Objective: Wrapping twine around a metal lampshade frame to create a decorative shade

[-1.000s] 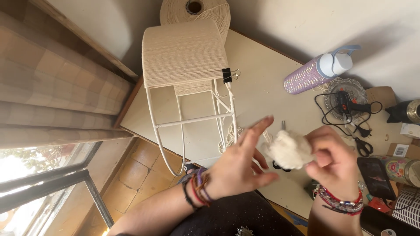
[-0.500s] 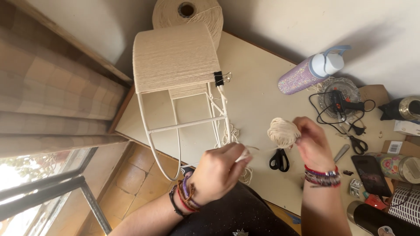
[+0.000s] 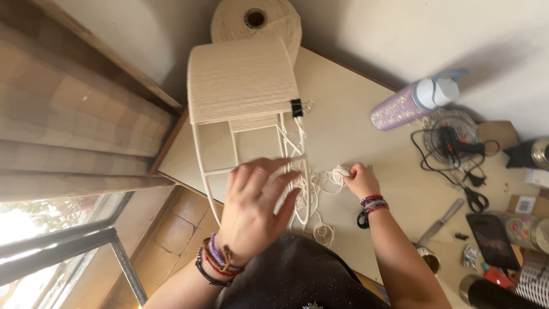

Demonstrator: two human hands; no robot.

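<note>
Both hands had dropped toward the table since half a second before: the right hand [image 3: 360, 181], which had been holding the little ball of cord up in the air, was now down on the tabletop [image 3: 349, 123] at center frame, fingers curled shut around the bundle of cream cord [image 3: 338, 174]. Left hand [image 3: 255, 207] had gone from a loose fist pinching a strand to spread wide open, fingers fanned over the lower bars of the white wire frame [image 3: 251, 166] at lower center, holding nothing I could make out. Loose cord trailed between the hands. Scissors [image 3: 363, 219] sat half hidden behind the right wrist.
</note>
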